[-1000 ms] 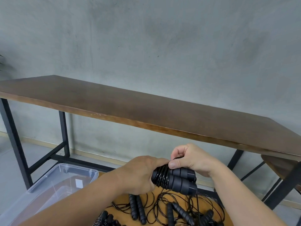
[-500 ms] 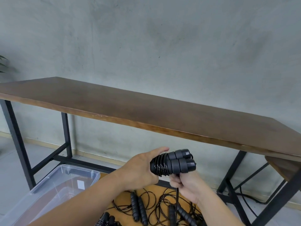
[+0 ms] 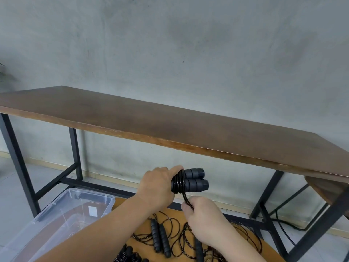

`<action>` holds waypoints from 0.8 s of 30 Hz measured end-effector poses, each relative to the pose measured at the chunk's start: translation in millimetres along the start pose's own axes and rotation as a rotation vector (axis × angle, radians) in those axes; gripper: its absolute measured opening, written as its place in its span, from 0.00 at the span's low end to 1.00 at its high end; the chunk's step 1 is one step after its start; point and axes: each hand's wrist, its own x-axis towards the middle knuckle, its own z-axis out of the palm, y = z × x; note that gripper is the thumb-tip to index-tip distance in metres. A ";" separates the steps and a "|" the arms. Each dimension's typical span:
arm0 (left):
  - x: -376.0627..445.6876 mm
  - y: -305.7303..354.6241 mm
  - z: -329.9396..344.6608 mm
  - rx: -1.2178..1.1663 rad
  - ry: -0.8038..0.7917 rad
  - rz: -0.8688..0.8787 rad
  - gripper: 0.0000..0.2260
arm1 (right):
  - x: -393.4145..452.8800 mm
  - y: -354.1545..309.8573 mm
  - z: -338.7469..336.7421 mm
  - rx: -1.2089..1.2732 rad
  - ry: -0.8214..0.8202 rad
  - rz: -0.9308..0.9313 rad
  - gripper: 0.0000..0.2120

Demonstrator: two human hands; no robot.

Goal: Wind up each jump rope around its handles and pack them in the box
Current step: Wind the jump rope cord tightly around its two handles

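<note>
Held at lower center of frame: paired black handles (image 3: 195, 180) gripped in the left hand (image 3: 157, 188), fingers curled round the coiled end. Just below, right hand (image 3: 204, 217) fingers pinching the taut rope (image 3: 187, 199). Loose jump ropes (image 3: 160, 236) strewn on the low bench (image 3: 120, 202) at bottom center; clear box (image 3: 75, 207) at lower left.

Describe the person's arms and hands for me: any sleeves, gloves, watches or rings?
Both forearms are bare as far as the frame shows, with no sleeve edge in view. The left hand and right hand wear no gloves. No watch, wristband or ring shows on the parts visible; the undersides of the wrists are hidden from this view.
</note>
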 end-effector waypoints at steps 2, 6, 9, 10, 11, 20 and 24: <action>-0.7 -1.2 0.1 0.141 -0.002 0.029 0.29 | -3.5 -5.5 -8.8 -0.162 -0.013 -0.044 0.15; -6.8 1.6 -0.5 0.229 -0.058 0.120 0.28 | -2.3 -17.6 -34.1 -0.385 -0.008 -0.144 0.10; -7.7 2.6 -4.7 0.198 -0.100 0.167 0.28 | 3.0 -26.0 -58.2 -0.464 -0.040 -0.189 0.08; -7.5 3.4 -6.7 0.176 -0.122 0.188 0.28 | 6.5 -27.2 -66.6 -0.462 -0.062 -0.198 0.07; -8.4 4.2 -8.9 0.144 -0.149 0.207 0.28 | 10.4 -27.7 -74.3 -0.438 -0.091 -0.203 0.07; -19.2 13.0 -26.7 -0.268 -0.344 0.311 0.29 | 48.6 4.8 -102.0 0.045 -0.282 -0.204 0.11; -20.0 13.8 -33.2 -0.500 -0.346 0.249 0.29 | 53.3 27.6 -89.1 0.532 -0.350 -0.126 0.12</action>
